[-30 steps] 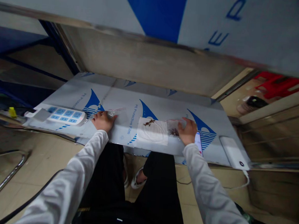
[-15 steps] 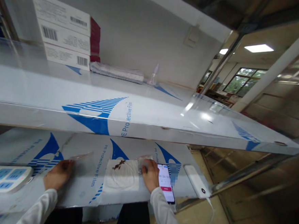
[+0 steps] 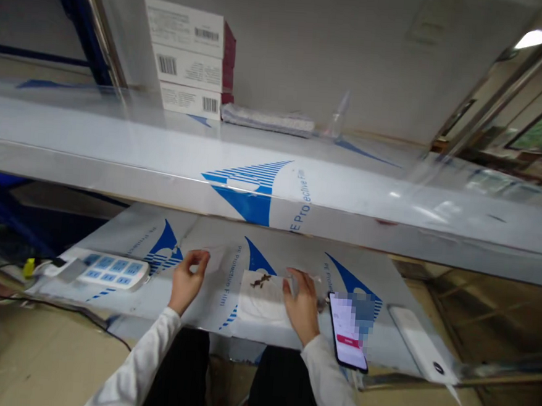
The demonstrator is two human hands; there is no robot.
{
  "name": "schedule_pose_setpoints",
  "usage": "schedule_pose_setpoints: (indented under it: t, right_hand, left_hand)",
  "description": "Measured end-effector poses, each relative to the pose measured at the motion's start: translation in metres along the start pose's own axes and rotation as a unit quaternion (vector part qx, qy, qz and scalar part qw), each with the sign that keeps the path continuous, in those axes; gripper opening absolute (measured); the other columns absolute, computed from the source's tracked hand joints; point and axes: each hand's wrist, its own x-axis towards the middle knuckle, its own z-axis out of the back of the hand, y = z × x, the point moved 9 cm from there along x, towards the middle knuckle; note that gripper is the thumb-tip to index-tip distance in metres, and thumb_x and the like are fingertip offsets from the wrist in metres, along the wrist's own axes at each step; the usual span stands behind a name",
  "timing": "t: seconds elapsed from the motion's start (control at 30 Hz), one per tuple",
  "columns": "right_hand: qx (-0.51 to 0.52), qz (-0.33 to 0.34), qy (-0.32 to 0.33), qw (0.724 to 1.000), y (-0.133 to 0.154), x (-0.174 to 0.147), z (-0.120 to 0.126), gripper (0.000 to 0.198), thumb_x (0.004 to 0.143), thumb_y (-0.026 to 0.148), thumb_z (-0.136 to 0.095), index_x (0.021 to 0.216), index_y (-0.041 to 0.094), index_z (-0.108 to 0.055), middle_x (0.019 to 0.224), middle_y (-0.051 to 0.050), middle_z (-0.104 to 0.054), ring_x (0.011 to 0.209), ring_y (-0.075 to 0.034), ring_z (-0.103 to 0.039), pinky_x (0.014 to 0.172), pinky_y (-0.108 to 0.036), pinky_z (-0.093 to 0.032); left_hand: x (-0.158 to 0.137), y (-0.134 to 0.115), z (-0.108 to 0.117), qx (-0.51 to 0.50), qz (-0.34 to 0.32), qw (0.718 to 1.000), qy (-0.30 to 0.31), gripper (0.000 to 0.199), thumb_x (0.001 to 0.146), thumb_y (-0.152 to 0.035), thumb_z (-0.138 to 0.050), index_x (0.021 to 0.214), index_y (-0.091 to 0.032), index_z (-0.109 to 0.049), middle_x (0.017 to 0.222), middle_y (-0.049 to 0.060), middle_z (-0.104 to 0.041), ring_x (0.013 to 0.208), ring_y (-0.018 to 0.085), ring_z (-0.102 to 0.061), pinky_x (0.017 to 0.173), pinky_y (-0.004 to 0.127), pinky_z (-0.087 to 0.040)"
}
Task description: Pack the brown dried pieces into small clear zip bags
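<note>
My left hand (image 3: pixel 188 284) is over the lower shelf, thumb and forefinger pinched. A thin clear plastic piece (image 3: pixel 213 248), hard to see, extends from its fingertips. To its right lies a white square sheet (image 3: pixel 256 310) with small brown bits (image 3: pixel 260 281) near its far edge. My right hand (image 3: pixel 303 307) curls at the sheet's right edge, its fingers on a crinkled clear plastic bag (image 3: pixel 295 285). The bag's contents, if any, cannot be made out. Just right of that hand, a lit phone (image 3: pixel 348 332) lies face up.
A white power strip (image 3: pixel 117 271) with blue-labelled sections lies at left, beside a dark cable. At right is a white elongated device (image 3: pixel 419 343) with a cord. The upper shelf (image 3: pixel 171 165) overhangs the back, bearing stacked boxes (image 3: pixel 190 61), a folded cloth (image 3: pixel 267 121) and a small clear bottle (image 3: pixel 337 116).
The view has swung left, so everything appears farther right. My left hand has come closer to the white sheet with its plastic piece. My right hand stays by the sheet's right edge.
</note>
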Motion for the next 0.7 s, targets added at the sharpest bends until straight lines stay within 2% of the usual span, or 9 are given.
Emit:
schedule_pose_setpoints:
  t: [0.1,0.17,0.23,0.33,0.43,0.53,0.6,0.63,0.7]
  right_hand:
    - [0.164,-0.063,0.055,0.983,0.029,0.010,-0.036,0.030,0.081,0.035,-0.057,0.106,0.021,-0.062,0.110,-0.011,-0.065,0.104,-0.025,-0.059,0.093,-0.043,-0.044]
    - [0.235,-0.107,0.108,0.960,0.043,0.018,-0.064,0.035,0.077,0.042,-0.061,0.103,0.019,-0.064,0.101,-0.010,-0.069,0.094,-0.023,-0.064,0.083,-0.038,-0.050]
    - [0.278,-0.138,0.153,0.938,0.049,0.023,-0.084,0.034,0.073,0.046,-0.064,0.091,0.017,-0.067,0.088,-0.009,-0.072,0.083,-0.022,-0.067,0.075,-0.033,-0.052]
    - [0.304,-0.166,0.191,0.919,0.048,0.026,-0.091,0.032,0.071,0.047,-0.064,0.079,0.017,-0.068,0.078,-0.008,-0.073,0.072,-0.020,-0.068,0.064,-0.029,-0.052]
    - [0.312,-0.191,0.236,0.900,0.042,0.024,-0.088,0.031,0.070,0.043,-0.067,0.083,0.016,-0.069,0.077,-0.007,-0.073,0.063,-0.018,-0.067,0.051,-0.025,-0.049]
    - [0.308,-0.201,0.294,0.882,0.038,0.022,-0.087,0.029,0.062,0.031,-0.073,0.085,0.014,-0.069,0.068,-0.005,-0.072,0.054,-0.015,-0.065,0.047,-0.023,-0.047]
    - [0.296,-0.199,0.317,0.879,0.038,0.022,-0.087,0.027,0.056,0.022,-0.076,0.081,0.014,-0.069,0.061,-0.003,-0.070,0.049,-0.013,-0.062,0.046,-0.022,-0.047]
    - [0.288,-0.196,0.319,0.881,0.037,0.023,-0.086,0.026,0.054,0.019,-0.076,0.078,0.014,-0.068,0.058,-0.001,-0.069,0.047,-0.013,-0.060,0.045,-0.022,-0.047]
    - [0.271,-0.190,0.303,0.894,0.037,0.024,-0.084,0.023,0.055,0.016,-0.074,0.076,0.016,-0.066,0.056,0.001,-0.067,0.045,-0.012,-0.059,0.044,-0.022,-0.046]
  left_hand:
    - [-0.016,-0.028,-0.028,-0.080,-0.033,0.992,0.088,0.029,0.080,-0.047,-0.053,0.085,-0.019,-0.057,0.086,0.007,-0.069,0.085,0.019,-0.067,0.081,0.031,-0.051]
    - [-0.027,-0.045,-0.043,-0.122,-0.045,0.981,0.146,0.028,0.080,-0.046,-0.055,0.083,-0.018,-0.057,0.083,0.006,-0.069,0.082,0.019,-0.067,0.080,0.031,-0.052]
    - [-0.034,-0.056,-0.053,-0.152,-0.052,0.969,0.189,0.027,0.080,-0.044,-0.056,0.082,-0.017,-0.059,0.081,0.006,-0.068,0.080,0.018,-0.066,0.079,0.031,-0.052]
    - [-0.038,-0.061,-0.056,-0.171,-0.054,0.960,0.214,0.025,0.081,-0.042,-0.058,0.083,-0.017,-0.060,0.082,0.006,-0.068,0.081,0.018,-0.065,0.080,0.031,-0.051]
    - [-0.037,-0.060,-0.058,-0.170,-0.059,0.955,0.238,0.023,0.080,-0.040,-0.060,0.084,-0.017,-0.061,0.085,0.006,-0.068,0.084,0.018,-0.064,0.081,0.031,-0.049]
    - [-0.038,-0.061,-0.064,-0.139,-0.082,0.947,0.280,0.023,0.082,-0.039,-0.057,0.085,-0.017,-0.063,0.082,0.005,-0.067,0.079,0.017,-0.063,0.077,0.029,-0.049]
    - [-0.040,-0.064,-0.068,-0.100,-0.106,0.946,0.289,0.023,0.083,-0.038,-0.055,0.085,-0.017,-0.063,0.080,0.004,-0.067,0.076,0.017,-0.062,0.073,0.029,-0.049]
    - [-0.039,-0.066,-0.067,-0.080,-0.114,0.952,0.272,0.022,0.083,-0.038,-0.055,0.086,-0.017,-0.063,0.081,0.005,-0.067,0.077,0.018,-0.062,0.073,0.029,-0.048]
    - [-0.037,-0.068,-0.056,-0.031,-0.117,0.977,0.174,0.022,0.081,-0.038,-0.058,0.088,-0.018,-0.063,0.086,0.006,-0.067,0.082,0.020,-0.061,0.076,0.031,-0.046]
